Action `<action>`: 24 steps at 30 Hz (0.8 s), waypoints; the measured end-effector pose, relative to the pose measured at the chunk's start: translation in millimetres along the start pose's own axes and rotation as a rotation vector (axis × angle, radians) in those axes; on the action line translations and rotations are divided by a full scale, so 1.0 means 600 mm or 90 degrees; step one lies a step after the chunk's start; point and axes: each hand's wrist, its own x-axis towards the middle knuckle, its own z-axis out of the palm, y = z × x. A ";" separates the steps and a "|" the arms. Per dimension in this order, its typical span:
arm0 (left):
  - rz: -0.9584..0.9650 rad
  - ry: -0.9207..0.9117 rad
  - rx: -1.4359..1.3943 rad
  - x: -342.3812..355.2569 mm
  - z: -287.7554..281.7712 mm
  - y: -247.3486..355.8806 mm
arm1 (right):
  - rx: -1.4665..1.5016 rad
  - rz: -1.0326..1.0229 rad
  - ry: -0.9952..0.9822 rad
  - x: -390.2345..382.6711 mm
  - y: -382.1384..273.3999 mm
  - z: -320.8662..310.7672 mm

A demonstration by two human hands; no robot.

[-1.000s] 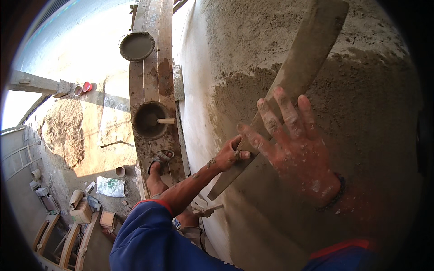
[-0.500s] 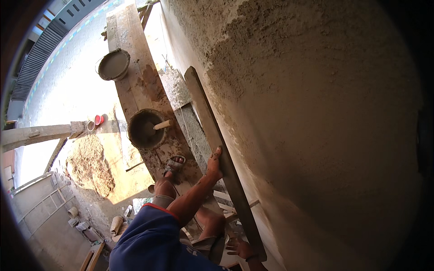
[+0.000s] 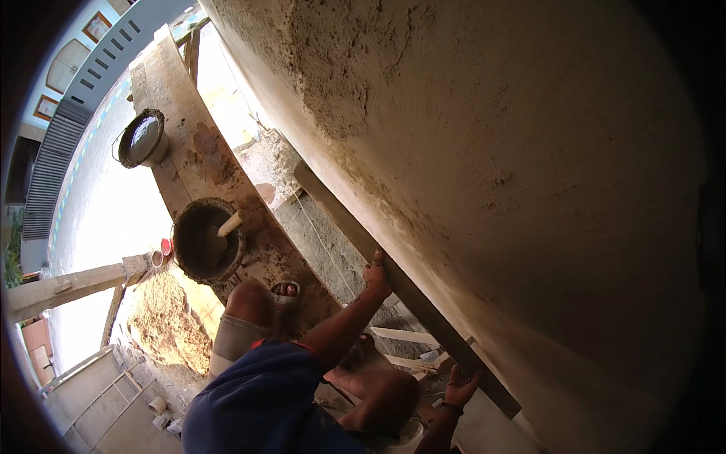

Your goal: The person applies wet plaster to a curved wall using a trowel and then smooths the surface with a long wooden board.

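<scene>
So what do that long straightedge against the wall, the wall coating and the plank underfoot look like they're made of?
The long straightedge held by the left hand and right hand looks like wood or mortar-coated metal; its brown, matte surface leaves that open. The wall looks like wet cement plaster: grey-brown, grainy, with rough lumps up top. The plank appears to be rough timber, stained with mortar.

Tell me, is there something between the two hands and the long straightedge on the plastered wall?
Nothing visible. The left hand rests directly on the long straightedge near its middle, and the right hand grips it close to its lower end. The board lies flat against the wet plaster wall.
</scene>
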 end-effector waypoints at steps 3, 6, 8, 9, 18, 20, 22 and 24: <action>0.053 0.096 0.159 0.069 0.017 -0.034 | -0.055 -0.014 0.108 0.110 0.043 -0.007; 0.061 0.067 0.287 0.181 0.027 -0.086 | -0.417 -0.323 -0.012 0.238 0.088 -0.079; 0.070 0.058 0.303 0.282 -0.025 -0.096 | -0.260 -0.181 0.026 0.263 0.127 -0.022; 0.037 0.069 0.287 0.277 -0.010 -0.113 | -0.106 -0.078 0.084 0.269 0.121 -0.004; 0.151 0.106 0.380 0.358 0.043 -0.096 | -0.057 -0.096 0.063 0.338 0.206 0.010; 0.195 0.095 0.385 0.380 0.048 -0.064 | -0.040 -0.079 0.058 0.351 0.233 0.031; 0.213 0.090 0.456 0.384 0.068 -0.035 | -0.035 -0.074 0.061 0.355 0.244 0.047; 0.259 0.125 0.447 0.393 0.072 0.007 | -0.035 -0.052 0.058 0.350 0.266 0.070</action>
